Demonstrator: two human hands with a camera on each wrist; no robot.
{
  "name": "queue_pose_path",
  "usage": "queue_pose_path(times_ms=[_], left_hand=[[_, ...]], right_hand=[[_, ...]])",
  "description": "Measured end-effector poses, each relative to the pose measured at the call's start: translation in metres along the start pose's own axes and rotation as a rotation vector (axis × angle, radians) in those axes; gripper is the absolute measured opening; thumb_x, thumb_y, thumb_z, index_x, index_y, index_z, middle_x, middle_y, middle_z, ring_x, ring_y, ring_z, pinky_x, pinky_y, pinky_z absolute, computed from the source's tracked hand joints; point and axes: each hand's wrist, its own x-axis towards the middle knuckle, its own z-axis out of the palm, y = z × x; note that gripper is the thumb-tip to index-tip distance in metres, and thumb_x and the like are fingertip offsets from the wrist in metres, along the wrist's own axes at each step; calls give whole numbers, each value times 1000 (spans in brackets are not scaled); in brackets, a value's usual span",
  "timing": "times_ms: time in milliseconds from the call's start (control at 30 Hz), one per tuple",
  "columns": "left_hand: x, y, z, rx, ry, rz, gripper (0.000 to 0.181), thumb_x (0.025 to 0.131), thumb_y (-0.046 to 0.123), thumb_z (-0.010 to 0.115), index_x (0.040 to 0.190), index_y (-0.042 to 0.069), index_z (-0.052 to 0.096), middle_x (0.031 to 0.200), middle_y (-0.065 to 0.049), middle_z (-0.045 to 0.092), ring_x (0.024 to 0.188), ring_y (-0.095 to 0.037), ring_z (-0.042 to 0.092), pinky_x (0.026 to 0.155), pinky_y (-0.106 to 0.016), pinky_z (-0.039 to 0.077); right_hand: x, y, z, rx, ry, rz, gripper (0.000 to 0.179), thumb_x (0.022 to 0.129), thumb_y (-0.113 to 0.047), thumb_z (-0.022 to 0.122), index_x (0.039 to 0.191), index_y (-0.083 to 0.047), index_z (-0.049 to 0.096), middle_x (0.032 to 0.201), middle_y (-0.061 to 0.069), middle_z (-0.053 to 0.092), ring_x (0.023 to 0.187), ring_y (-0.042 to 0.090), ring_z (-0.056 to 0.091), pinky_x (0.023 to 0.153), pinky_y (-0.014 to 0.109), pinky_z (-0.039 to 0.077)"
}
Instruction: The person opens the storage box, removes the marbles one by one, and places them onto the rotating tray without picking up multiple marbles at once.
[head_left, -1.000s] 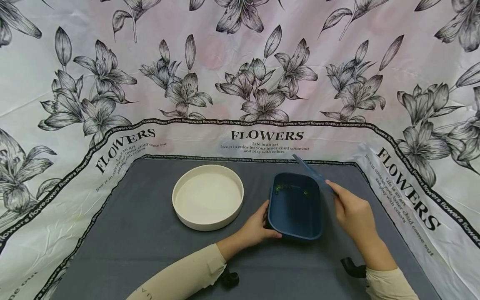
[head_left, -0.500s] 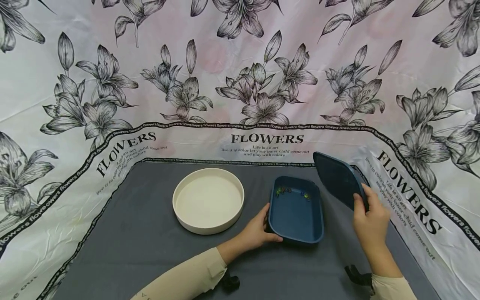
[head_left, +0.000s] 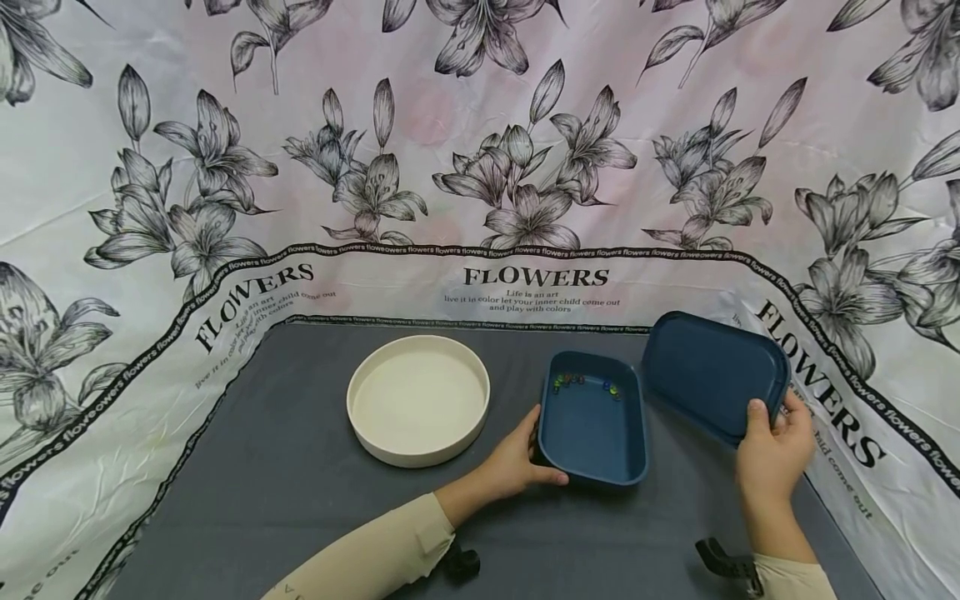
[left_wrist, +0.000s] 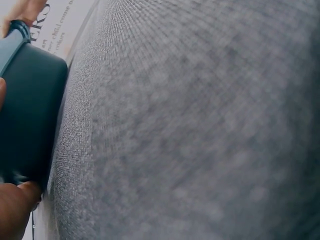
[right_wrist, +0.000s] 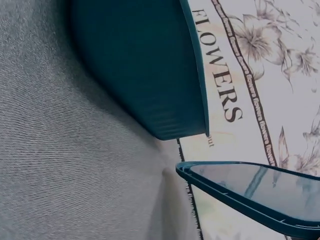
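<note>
In the head view a deep blue rectangular container point(head_left: 592, 442) stands without its cover on the grey cloth. Several small coloured beads point(head_left: 612, 389) lie inside along its far end. My left hand point(head_left: 510, 462) holds the container's near left corner, thumb on the near side and fingers along the left wall. To the right, my right hand point(head_left: 774, 454) pinches the matching blue lid point(head_left: 712, 371) by its near right corner, thumb on top. That lid is raised and tilted beside the container. The right wrist view shows the lid's rimmed edge point(right_wrist: 235, 200) apart from the container's wall point(right_wrist: 145, 65).
A round cream tray point(head_left: 416, 400) with a low rim sits left of the container. Grey cloth point(head_left: 300, 500) covers the work surface. White flower-printed fabric point(head_left: 540, 217) rises behind it and along both sides. Black wrist straps point(head_left: 461, 565) show by the sleeves.
The lid has moved right, away from the container, and has turned from edge-on to show its broad face. My right hand has moved right with it. The left hand keeps its hold.
</note>
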Motion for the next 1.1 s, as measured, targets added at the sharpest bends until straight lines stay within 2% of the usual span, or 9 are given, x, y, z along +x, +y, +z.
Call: queue_pose_path(times_ms=[133,300,500,600,633,700,833,967,1100], left_hand=[[1,-1,0,4,3,-5,123,78,11,91,165,4,5,171,-15,17,154,-30,29,117,-38,40],[1,-1,0,-7,-2,0,123,78,11,91,165,5,4,170,-16,17,154,-29,29,118,-38,40],[1,-1,0,-21,-8,13,123,78,8,90,165,4,4,170,-18,19,153,-30,30,116,-36,42],[1,-1,-1,-22,-11,14,122,79,8,90,165,4,4,169,-18,19,153,-30,31,116,-36,43],[1,-1,0,-24,-10,13,122,79,8,90,165,5,4,169,-18,20,153,-30,31,116,-36,43],[1,0,0,-22,-9,8,122,79,8,90,165,5,4,169,-17,19,153,-30,31,116,-36,43],[1,2,-1,-19,-1,1,122,79,9,90,165,5,4,170,-17,19,153,-30,31,116,-38,42],[0,4,-2,-27,-1,-1,122,79,8,90,165,4,4,170,-18,18,153,-30,30,117,-39,42],[-1,4,-1,-27,-7,-5,122,79,7,89,165,3,3,170,-18,18,154,-30,29,116,-38,42]], right_hand=[[2,3,-3,148,45,122,46,101,-6,62,146,-7,52,135,7,62,122,14,63,84,9,54],[5,8,-11,217,101,262,46,100,-5,62,145,-7,52,133,3,56,119,14,61,81,10,55],[10,16,-25,224,107,408,57,103,-9,59,155,-9,38,144,2,46,93,3,56,49,16,41],[11,21,-31,293,111,450,55,102,-6,58,154,-8,39,146,2,49,88,0,62,46,16,42],[12,23,-33,325,118,463,54,102,-4,59,153,-7,41,141,-1,52,89,2,65,49,15,48],[13,24,-36,371,117,491,55,102,-1,58,154,-7,41,148,-2,50,108,7,67,63,14,57],[17,26,-38,367,78,558,67,103,-4,57,162,-12,26,165,-1,32,142,10,45,84,14,56],[20,30,-43,357,49,642,73,103,-5,56,165,-17,18,168,-8,20,149,9,32,91,17,54],[20,36,-49,398,52,721,79,102,-2,58,165,-21,14,168,-13,16,148,7,33,89,24,58]])
